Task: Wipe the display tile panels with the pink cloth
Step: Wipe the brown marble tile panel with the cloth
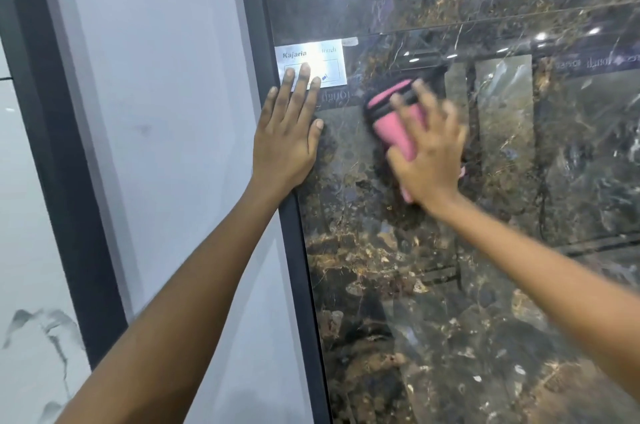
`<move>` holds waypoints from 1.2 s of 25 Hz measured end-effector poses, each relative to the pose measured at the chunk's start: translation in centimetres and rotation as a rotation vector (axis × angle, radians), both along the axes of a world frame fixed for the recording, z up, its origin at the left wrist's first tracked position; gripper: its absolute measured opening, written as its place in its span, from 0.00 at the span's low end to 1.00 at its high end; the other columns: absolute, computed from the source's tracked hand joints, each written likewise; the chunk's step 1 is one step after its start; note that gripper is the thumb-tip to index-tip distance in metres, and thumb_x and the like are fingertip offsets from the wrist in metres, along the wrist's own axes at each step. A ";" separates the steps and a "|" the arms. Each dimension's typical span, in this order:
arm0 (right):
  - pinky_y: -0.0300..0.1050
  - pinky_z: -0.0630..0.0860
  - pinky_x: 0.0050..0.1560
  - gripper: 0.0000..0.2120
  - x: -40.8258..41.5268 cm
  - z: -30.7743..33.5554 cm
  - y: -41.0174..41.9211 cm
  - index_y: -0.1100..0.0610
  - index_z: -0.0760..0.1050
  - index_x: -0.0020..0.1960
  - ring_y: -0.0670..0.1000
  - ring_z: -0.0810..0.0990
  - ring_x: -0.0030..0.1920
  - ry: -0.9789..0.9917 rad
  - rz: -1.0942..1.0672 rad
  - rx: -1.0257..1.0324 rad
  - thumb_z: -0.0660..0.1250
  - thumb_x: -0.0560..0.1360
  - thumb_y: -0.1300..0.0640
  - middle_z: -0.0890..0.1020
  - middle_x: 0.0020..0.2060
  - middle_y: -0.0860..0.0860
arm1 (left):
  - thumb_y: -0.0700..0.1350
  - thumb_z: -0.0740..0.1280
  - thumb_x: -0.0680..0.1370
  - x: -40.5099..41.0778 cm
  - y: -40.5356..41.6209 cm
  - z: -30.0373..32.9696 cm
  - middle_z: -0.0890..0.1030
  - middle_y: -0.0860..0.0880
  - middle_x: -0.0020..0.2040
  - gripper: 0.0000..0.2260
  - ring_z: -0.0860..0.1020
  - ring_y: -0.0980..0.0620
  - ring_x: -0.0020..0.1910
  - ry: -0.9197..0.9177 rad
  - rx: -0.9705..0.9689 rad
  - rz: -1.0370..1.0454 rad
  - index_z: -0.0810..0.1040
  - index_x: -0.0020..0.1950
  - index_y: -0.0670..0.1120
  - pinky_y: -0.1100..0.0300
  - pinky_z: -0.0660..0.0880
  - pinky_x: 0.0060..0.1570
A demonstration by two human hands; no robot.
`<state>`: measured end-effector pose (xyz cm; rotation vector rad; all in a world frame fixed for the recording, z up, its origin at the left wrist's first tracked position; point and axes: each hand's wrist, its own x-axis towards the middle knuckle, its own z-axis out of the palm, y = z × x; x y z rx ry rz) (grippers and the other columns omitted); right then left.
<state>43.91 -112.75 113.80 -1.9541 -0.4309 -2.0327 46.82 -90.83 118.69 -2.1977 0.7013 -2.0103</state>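
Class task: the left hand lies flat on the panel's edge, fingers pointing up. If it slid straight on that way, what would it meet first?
The left hand would meet the white Kajaria label first; its fingertips already overlap the label's lower edge on the dark marble panel.

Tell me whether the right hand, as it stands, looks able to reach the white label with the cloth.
Probably yes: the right hand presses the pink cloth just beside the label. Only the left hand's fingers cover its lower left.
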 end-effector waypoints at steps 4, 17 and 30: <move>0.54 0.65 0.66 0.31 -0.6 -15.3 4.6 0.47 0.68 0.72 0.57 0.59 0.75 0.060 -0.045 -1.061 0.66 0.68 0.51 0.65 0.74 0.50 | 0.48 0.51 0.84 -0.4 0.2 0.3 0.57 0.43 0.79 0.24 0.54 0.43 0.79 0.039 0.039 0.017 0.56 0.79 0.43 0.47 0.51 0.77; 0.57 0.62 0.65 0.39 -1.7 -23.0 -1.1 0.50 0.58 0.75 0.58 0.54 0.76 0.239 -0.141 -1.128 0.67 0.66 0.54 0.49 0.78 0.52 | 0.53 0.56 0.84 -0.9 0.3 -11.7 0.58 0.41 0.79 0.25 0.54 0.39 0.78 0.091 0.032 0.059 0.58 0.80 0.48 0.45 0.52 0.76; 0.52 0.73 0.59 0.29 -2.5 -28.8 0.0 0.48 0.64 0.69 0.54 0.64 0.71 0.266 -0.075 -1.067 0.67 0.69 0.53 0.66 0.70 0.48 | 0.53 0.54 0.84 -1.1 0.3 -12.8 0.58 0.42 0.79 0.24 0.55 0.39 0.78 0.110 -0.005 0.075 0.58 0.80 0.49 0.45 0.52 0.76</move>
